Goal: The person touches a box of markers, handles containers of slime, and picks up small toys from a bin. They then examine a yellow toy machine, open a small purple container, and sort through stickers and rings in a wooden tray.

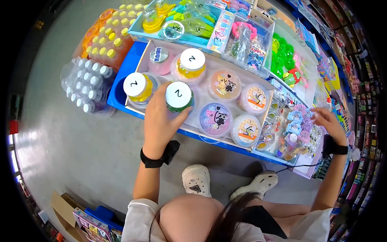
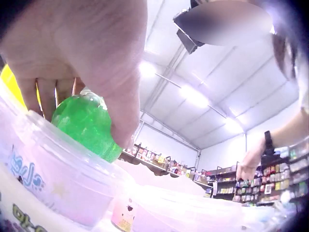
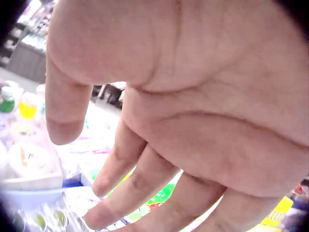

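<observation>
My left hand (image 1: 160,117) grips a small jar of green slime (image 1: 178,97), its white lid marked 2, between thumb and fingers. In the left wrist view the green jar (image 2: 87,123) sits low over the rim of a clear round tub (image 2: 67,169). Jars with yellow contents stand close by: one (image 1: 139,89) to the left, another (image 1: 191,65) just behind. Over on the right, my right hand (image 1: 329,123) hovers above bagged small toys (image 1: 296,129), holding nothing. Its fingers (image 3: 135,183) spread loosely in the right wrist view.
Round tubs with cartoon lids (image 1: 215,119) fill the rest of the shallow box (image 1: 261,142). Behind it are a teal bin (image 1: 139,37) of plastic toys and a clear bin (image 1: 264,72). Packed bottles (image 1: 90,82) stand on the floor at left; stocked shelves (image 1: 365,133) line the right.
</observation>
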